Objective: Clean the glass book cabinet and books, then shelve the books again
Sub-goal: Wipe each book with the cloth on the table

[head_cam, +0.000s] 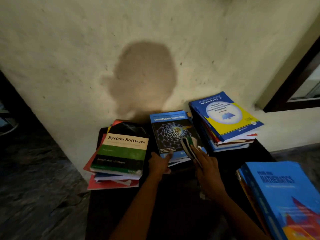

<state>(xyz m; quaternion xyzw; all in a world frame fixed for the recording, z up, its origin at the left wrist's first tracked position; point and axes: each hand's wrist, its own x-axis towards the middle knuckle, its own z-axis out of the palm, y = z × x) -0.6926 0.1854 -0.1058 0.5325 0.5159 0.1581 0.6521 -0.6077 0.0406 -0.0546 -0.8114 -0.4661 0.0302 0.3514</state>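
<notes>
Four piles of books lie on a dark table (173,205) against the wall. The middle pile is topped by a blue and black Engineering Chemistry book (170,132). My left hand (160,163) holds that book's near left corner, thumb on the cover. My right hand (207,172) presses a folded green, white and dark cloth (189,146) onto the cover's near right part, with fingers fairly straight. At the left a System Software book (123,148) tops its own pile. A Mathematics II book (225,115) tops the back right pile.
A blue Mathematics book (284,196) tops a pile at the near right edge. The cream wall (103,49) rises right behind the piles and carries my head's shadow. A dark-framed window (301,87) is at the right. Grey stone floor (34,179) lies to the left.
</notes>
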